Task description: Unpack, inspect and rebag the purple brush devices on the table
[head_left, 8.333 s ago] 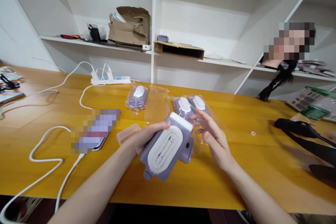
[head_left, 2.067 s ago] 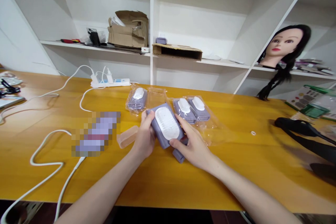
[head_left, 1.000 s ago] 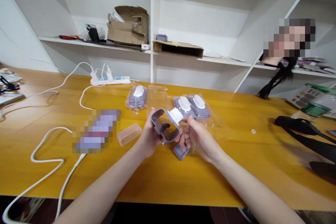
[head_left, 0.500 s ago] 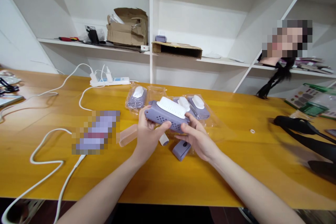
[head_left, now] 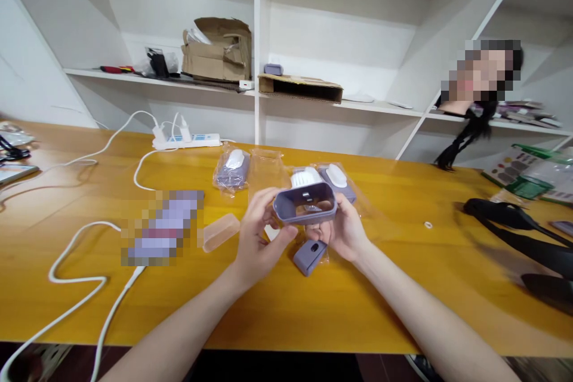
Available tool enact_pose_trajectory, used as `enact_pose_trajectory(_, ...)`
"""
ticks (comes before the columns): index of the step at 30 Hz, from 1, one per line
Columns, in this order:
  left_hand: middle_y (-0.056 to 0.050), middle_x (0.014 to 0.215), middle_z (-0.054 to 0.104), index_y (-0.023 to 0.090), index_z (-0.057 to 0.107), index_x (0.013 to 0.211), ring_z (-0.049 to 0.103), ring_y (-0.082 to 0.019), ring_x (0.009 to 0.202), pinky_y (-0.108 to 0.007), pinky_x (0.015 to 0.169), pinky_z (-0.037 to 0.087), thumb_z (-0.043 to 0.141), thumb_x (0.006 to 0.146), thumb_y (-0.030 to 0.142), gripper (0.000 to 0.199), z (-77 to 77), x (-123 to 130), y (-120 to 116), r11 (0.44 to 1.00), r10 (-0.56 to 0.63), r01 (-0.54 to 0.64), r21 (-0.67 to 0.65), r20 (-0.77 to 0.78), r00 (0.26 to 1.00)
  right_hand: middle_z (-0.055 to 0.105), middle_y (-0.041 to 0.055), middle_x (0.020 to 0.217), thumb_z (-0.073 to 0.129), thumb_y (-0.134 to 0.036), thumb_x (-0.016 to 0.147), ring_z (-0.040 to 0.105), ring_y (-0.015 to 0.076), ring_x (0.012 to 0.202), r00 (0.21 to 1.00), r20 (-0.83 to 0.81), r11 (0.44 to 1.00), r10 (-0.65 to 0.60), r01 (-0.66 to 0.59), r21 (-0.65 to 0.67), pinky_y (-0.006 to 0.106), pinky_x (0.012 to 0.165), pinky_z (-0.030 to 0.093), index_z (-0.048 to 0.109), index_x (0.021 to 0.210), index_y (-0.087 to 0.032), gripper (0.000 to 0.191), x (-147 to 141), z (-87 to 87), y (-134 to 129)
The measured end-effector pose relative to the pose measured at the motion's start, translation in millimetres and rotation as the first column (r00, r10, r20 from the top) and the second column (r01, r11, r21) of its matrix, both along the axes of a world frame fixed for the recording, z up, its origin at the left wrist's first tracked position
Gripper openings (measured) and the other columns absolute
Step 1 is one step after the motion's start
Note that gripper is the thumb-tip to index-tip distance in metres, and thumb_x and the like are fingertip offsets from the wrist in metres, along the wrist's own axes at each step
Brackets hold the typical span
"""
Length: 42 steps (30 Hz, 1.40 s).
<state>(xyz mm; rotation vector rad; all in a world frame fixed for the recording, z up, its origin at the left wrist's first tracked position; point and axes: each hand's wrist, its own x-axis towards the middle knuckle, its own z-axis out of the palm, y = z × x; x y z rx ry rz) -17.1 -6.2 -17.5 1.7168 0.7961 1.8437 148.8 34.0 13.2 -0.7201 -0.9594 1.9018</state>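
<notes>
Both hands hold a purple-grey plastic holder above the table, its hollow oval opening facing me. A ribbed white piece shows at its far side. My left hand grips the left end, thumb below the rim. Around the right end my right hand is closed, with fingers curled underneath. Just below lies a small purple-grey piece with a dark oval hole. A translucent pinkish tray rests left of my left hand. Something whitish is partly hidden behind that hand.
Plastic-wrapped purple holders with white tops lie behind, one to the left, one to the right. A blurred phone-like object with a white cable is at left. A power strip stands farther back; a black strap-like object lies right.
The holder has been tilted, so its hollow opening now faces me instead of its perforated side and white piece. Both hands have turned with it and shifted slightly.
</notes>
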Motion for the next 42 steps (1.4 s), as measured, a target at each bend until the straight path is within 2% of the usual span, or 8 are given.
enact_pose_trajectory(4, -0.01, 0.121, 0.051, 0.027, 0.054, 0.12, 0.055, -0.021, 0.095, -0.029, 0.069, 0.048, 0.063, 0.076, 0.024, 0.045, -3.6, 1, -4, 0.999, -0.037, 0.037, 0.022, 0.02, 0.999, 0.065, 0.004, 0.069, 0.052, -0.045, 0.076, 0.051, 0.0116, 0.047, 1.0, 0.009, 1.0, -0.011, 0.011, 0.024, 0.025, 0.045, 0.043, 0.059, 0.073, -0.018, 0.027, 1, -1.4, 1)
enact_pose_trajectory(7, -0.009, 0.127, 0.052, 0.024, 0.058, 0.118, 0.051, -0.026, 0.111, -0.034, 0.084, 0.047, 0.059, 0.078, 0.032, 0.041, 2.9, 3, -5, 0.975, -0.15, 0.179, -0.134, 0.199, 0.969, 0.063, 0.0014, 0.069, 0.058, -0.039, 0.071, 0.053, 0.013, 0.052, 0.996, 0.033, 0.993, -0.081, 0.078, 0.092, 0.026, 0.049, 0.045, 0.061, 0.08, -0.019, 0.022, 3, -3.3, 4)
enact_pose_trajectory(10, -0.005, 0.12, 0.06, 0.025, 0.054, 0.122, 0.055, -0.026, 0.108, -0.036, 0.084, 0.048, 0.059, 0.074, 0.028, 0.049, 14.0, 5, -2, 0.789, -0.175, 0.433, -0.436, 0.515, 0.839, 0.065, -0.0004, 0.081, 0.07, -0.03, 0.061, 0.058, 0.0157, 0.069, 0.975, 0.104, 0.951, -0.197, 0.165, 0.261, 0.027, 0.061, 0.048, 0.061, 0.1, -0.024, 0.041, 7, -5.9, 8)
enact_pose_trajectory(12, -0.004, 0.111, 0.066, 0.023, 0.055, 0.121, 0.06, -0.026, 0.101, -0.035, 0.081, 0.05, 0.062, 0.064, 0.02, 0.058, 20.5, 5, 1, 0.669, -0.117, 0.528, -0.523, 0.628, 0.77, 0.064, 0.0018, 0.099, 0.077, -0.028, 0.055, 0.059, 0.0189, 0.087, 0.956, 0.173, 0.909, -0.239, 0.158, 0.385, 0.029, 0.073, 0.048, 0.056, 0.114, -0.026, 0.063, 9, -7.3, 10)
enact_pose_trajectory(16, -0.007, 0.104, 0.07, 0.018, 0.062, 0.114, 0.062, -0.029, 0.099, -0.036, 0.079, 0.051, 0.062, 0.059, 0.02, 0.055, 26.0, 4, 4, 0.584, -0.101, 0.582, -0.566, 0.661, 0.744, 0.056, 0.0069, 0.121, 0.082, -0.036, 0.053, 0.053, 0.0233, 0.108, 0.938, 0.259, 0.847, -0.23, 0.062, 0.527, 0.035, 0.09, 0.044, 0.049, 0.127, -0.026, 0.082, 13, -8.2, 14)
enact_pose_trajectory(22, -0.005, 0.112, 0.068, 0.021, 0.061, 0.117, 0.056, -0.028, 0.113, -0.033, 0.092, 0.046, 0.066, 0.058, 0.016, 0.059, 22.2, 3, 3, 0.679, -0.185, 0.572, -0.46, 0.647, 0.74, 0.055, 0.0079, 0.121, 0.086, -0.041, 0.044, 0.053, 0.0254, 0.109, 0.908, 0.394, 0.786, -0.143, -0.138, 0.603, 0.036, 0.094, 0.041, 0.049, 0.125, -0.024, 0.091, 23, 2.2, 13)
enact_pose_trajectory(31, -0.006, 0.1, 0.072, 0.019, 0.065, 0.111, 0.057, -0.03, 0.111, -0.036, 0.09, 0.048, 0.068, 0.054, 0.021, 0.057, 21.1, 3, 0, 0.663, -0.209, 0.581, -0.472, 0.628, 0.749, 0.053, 0.0063, 0.115, 0.087, -0.039, 0.041, 0.049, 0.0273, 0.108, 0.795, 0.546, 0.678, -0.262, -0.251, 0.691, 0.04, 0.096, 0.036, 0.047, 0.116, -0.022, 0.086, 28, 11.7, 3)
enact_pose_trajectory(42, -0.009, 0.101, 0.072, 0.018, 0.062, 0.117, 0.064, -0.031, 0.092, -0.03, 0.057, 0.049, 0.065, 0.056, 0.027, 0.062, 15.8, -1, 5, 0.636, -0.219, 0.57, -0.52, 0.586, 0.78, 0.054, 0.006, 0.112, 0.084, -0.044, 0.046, 0.051, 0.0274, 0.107, 0.807, 0.51, 0.648, -0.298, -0.221, 0.729, 0.037, 0.094, 0.039, 0.047, 0.117, -0.023, 0.083, 23, -4.1, 8)
